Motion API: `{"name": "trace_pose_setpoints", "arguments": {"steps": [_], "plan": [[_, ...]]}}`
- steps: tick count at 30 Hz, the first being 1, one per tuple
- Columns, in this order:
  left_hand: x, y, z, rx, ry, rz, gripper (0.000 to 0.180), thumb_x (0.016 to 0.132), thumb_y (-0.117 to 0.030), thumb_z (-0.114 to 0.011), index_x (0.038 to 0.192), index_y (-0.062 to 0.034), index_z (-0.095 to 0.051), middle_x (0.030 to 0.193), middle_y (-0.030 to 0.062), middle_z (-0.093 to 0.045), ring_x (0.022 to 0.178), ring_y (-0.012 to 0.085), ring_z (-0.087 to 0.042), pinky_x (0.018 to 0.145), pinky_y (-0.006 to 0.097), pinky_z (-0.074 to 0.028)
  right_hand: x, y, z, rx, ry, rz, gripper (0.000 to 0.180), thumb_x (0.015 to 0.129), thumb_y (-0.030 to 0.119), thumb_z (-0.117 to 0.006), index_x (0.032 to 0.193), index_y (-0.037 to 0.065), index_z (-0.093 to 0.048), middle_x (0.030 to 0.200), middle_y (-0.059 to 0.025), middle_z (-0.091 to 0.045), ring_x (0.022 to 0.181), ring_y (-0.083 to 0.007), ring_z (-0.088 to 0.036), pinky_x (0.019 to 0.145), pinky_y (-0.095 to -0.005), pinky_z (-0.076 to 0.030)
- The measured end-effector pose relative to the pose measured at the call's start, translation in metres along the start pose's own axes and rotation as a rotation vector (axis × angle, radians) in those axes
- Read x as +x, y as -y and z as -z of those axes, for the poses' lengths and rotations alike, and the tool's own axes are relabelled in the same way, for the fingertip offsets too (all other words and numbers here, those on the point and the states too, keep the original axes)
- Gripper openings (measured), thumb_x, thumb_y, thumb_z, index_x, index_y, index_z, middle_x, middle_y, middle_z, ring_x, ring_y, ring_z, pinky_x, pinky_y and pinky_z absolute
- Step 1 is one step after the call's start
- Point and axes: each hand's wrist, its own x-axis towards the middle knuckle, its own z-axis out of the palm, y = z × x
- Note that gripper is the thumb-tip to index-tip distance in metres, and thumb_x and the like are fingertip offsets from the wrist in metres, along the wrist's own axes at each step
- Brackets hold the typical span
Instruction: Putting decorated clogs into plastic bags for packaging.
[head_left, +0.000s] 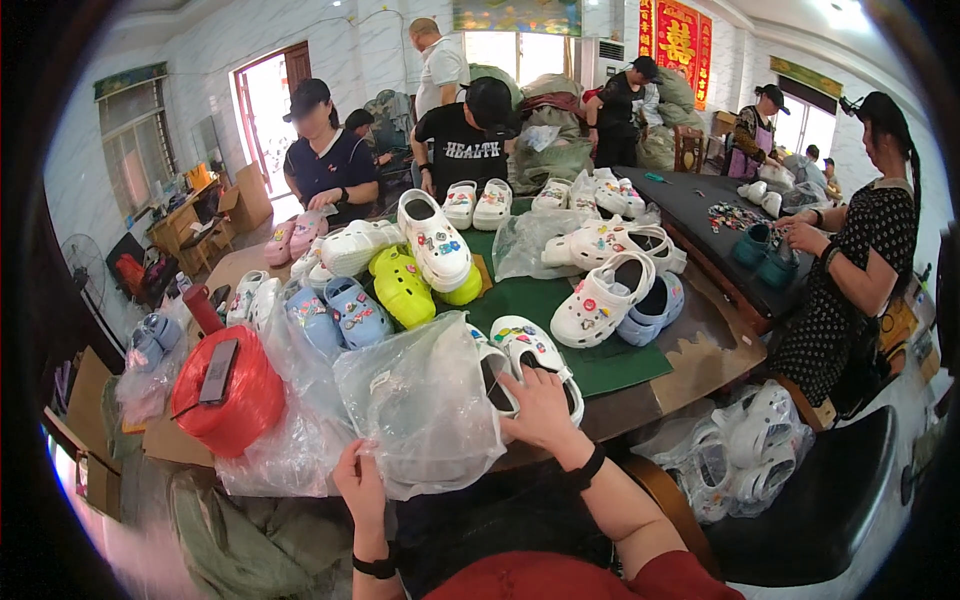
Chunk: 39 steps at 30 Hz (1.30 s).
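Observation:
At the near edge of the table, my left hand [358,482] pinches the lower rim of a see-through plastic bag [415,410]. My right hand [540,410] grips a pair of white clogs [530,342] with colourful charms, its fingers over the heel openings. The clogs lie side by side, toes pointing away from me. Part of the left clog sits behind or against the bag's right edge; I cannot tell if it is inside. Beyond the bag lie blue clogs [358,312] and yellow-green clogs [402,288].
A red twine roll [230,390] with a phone [219,372] on top stands at left. More white clogs [592,310] rest on the green mat [625,370]. Bagged clogs [760,440] sit on a black chair [850,500] at right. Several co-workers stand around the tables.

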Motion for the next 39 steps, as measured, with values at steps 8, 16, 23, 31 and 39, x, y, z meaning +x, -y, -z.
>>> {"name": "trace_pose_setpoints", "arguments": {"steps": [8, 16, 23, 31, 39], "plan": [[0.005, 0.002, -0.006, 0.083, 0.076, -0.113, 0.017, 0.094, -0.004, -0.059, 0.105, 0.0061, -0.066, 0.079, -0.0005, -0.060, 0.070, 0.0066, -0.049, 0.062, 0.023, -0.039, 0.035, -0.007, 0.006, 0.109, 0.129, -0.248, 0.045, 0.088, 0.056, -0.062, 0.107, 0.018, -0.078, 0.088, -0.0157, -0.068, 0.093, -0.0356, -0.063, 0.080, -0.0480, -0.048], [0.003, 0.002, -0.014, 0.207, 0.102, -0.097, 0.019, 0.091, -0.005, -0.062, 0.107, 0.0038, -0.067, 0.083, 0.0038, -0.065, 0.075, 0.0092, -0.055, 0.068, 0.026, -0.045, 0.039, -0.004, -0.015, 0.070, -0.071, -0.213, 0.016, 0.080, 0.025, -0.073, 0.093, 0.016, -0.073, 0.084, -0.0125, -0.065, 0.082, -0.0347, -0.066, 0.072, -0.0465, -0.054], [0.010, -0.017, -0.017, 0.214, 0.166, -0.104, 0.017, 0.091, -0.005, -0.062, 0.105, 0.0021, -0.068, 0.082, 0.0038, -0.067, 0.071, 0.0090, -0.056, 0.065, 0.026, -0.045, 0.028, -0.055, 0.020, 0.436, -0.278, -0.286, 0.027, 0.079, 0.012, -0.069, 0.106, 0.015, -0.074, 0.088, -0.0112, -0.073, 0.081, -0.0281, -0.070, 0.075, -0.0365, -0.054], [0.019, -0.017, -0.042, 0.055, 0.153, -0.066, 0.016, 0.094, -0.008, -0.063, 0.105, 0.0020, -0.068, 0.080, 0.0007, -0.063, 0.069, 0.0056, -0.053, 0.062, 0.023, -0.043, -0.039, -0.106, 0.092, 0.863, -0.402, -0.451, 0.019, 0.082, -0.006, -0.065, 0.101, -0.001, -0.065, 0.094, -0.0010, -0.066, 0.087, -0.0085, -0.060, 0.079, -0.0232, -0.047], [0.035, -0.038, -0.040, -0.072, -0.079, -0.196, 0.016, 0.100, -0.009, -0.057, 0.105, 0.0025, -0.067, 0.087, 0.0038, -0.064, 0.081, 0.0105, -0.057, 0.072, 0.025, -0.047, -0.111, -0.125, 0.163, 1.070, -0.754, -0.358, 0.014, 0.089, -0.008, -0.059, 0.087, 0.005, -0.054, 0.087, -0.0010, -0.060, 0.078, -0.0089, -0.057, 0.076, -0.0235, -0.048]]}}
